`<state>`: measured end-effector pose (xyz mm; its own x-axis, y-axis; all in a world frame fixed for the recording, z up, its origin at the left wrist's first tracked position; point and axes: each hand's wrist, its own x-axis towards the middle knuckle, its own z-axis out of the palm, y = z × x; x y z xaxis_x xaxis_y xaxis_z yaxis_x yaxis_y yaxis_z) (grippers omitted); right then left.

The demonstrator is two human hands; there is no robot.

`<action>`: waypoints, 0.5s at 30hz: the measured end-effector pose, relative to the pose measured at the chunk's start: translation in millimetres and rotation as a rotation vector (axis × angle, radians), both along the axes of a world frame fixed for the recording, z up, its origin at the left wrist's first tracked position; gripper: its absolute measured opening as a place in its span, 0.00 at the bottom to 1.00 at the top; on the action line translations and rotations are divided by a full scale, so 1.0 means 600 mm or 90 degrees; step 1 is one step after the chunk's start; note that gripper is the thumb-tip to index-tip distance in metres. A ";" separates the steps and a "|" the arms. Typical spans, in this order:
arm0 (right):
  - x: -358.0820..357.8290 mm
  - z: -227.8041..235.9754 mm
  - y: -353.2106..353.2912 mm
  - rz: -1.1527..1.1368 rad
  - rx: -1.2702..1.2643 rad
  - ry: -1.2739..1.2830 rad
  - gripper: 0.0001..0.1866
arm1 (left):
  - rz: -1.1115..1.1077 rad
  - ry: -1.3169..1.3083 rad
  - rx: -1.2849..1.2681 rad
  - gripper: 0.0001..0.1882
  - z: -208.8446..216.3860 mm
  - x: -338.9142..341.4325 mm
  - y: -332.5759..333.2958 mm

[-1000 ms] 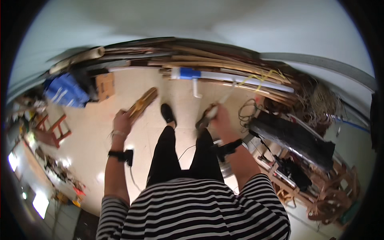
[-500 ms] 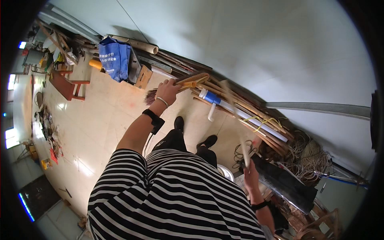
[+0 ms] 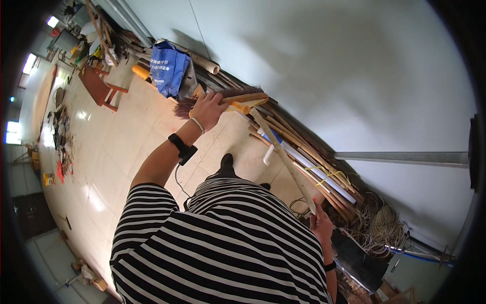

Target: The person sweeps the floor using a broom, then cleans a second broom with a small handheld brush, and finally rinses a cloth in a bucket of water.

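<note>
Broom (image 3: 223, 99), short and brown-bristled, lies level in the left hand (image 3: 207, 109), fingers wrapped shut round its wooden handle, just out from the pale wall (image 3: 314, 66). Right hand (image 3: 322, 223) grips the low end of a long thin wooden strip (image 3: 283, 157) slanting up toward the broom. Swinging either could snag the stacked poles (image 3: 304, 152) along the wall and topple them. Open tiled floor (image 3: 116, 152) lies away from the wall.

Blue bag (image 3: 168, 68) against wall, red stool (image 3: 101, 88) nearby, coiled rattan (image 3: 377, 228) beside long poles (image 3: 309, 154).
</note>
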<state>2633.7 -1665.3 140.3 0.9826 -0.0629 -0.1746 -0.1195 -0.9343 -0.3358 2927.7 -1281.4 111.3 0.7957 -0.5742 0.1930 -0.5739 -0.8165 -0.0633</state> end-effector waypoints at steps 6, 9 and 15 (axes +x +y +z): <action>0.030 0.029 -0.004 0.058 -0.063 -0.035 0.22 | 0.049 0.034 0.054 0.15 0.022 -0.019 0.011; 0.042 0.038 -0.009 0.090 -0.093 -0.062 0.23 | 0.066 0.027 0.057 0.13 0.024 -0.025 0.016; 0.072 0.075 -0.019 0.143 -0.204 -0.115 0.22 | 0.066 0.018 0.088 0.09 0.032 -0.031 0.015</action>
<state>2677.1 -1676.7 185.4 0.9912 0.1325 -0.0047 0.1324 -0.9910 -0.0214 2909.4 -1272.4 130.7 0.8559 -0.5085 0.0941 -0.4905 -0.8559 -0.1638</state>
